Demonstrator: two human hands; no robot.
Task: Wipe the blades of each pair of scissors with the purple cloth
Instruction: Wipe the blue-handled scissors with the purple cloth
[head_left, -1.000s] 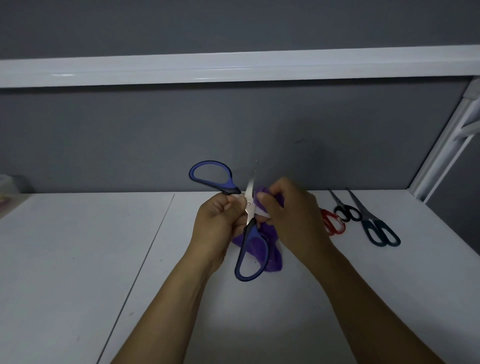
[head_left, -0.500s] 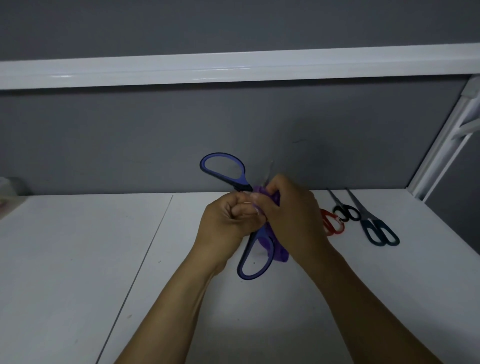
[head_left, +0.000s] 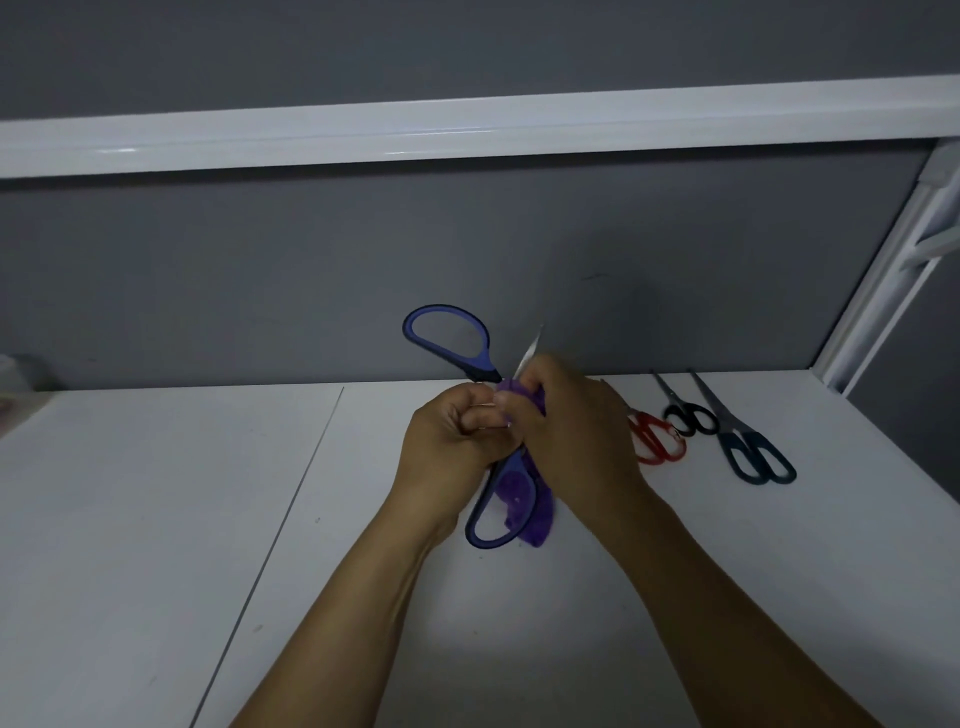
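Blue scissors (head_left: 447, 338) are held in curled fingers of the left hand (head_left: 447, 441); cloth (head_left: 543, 512) is pinched over 1 blade (head_left: 530, 349) by the right hand (head_left: 576, 431). A stroke toward the tip is needed next.

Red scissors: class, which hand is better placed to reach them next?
Probably the right: the red scissors lie just beside the right hand, which holds the purple cloth; the left hand grips the blue scissors.

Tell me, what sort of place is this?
Likely a desk cubicle or workbench: a flat white tabletop, a plain grey back wall and a long white shelf overhead.
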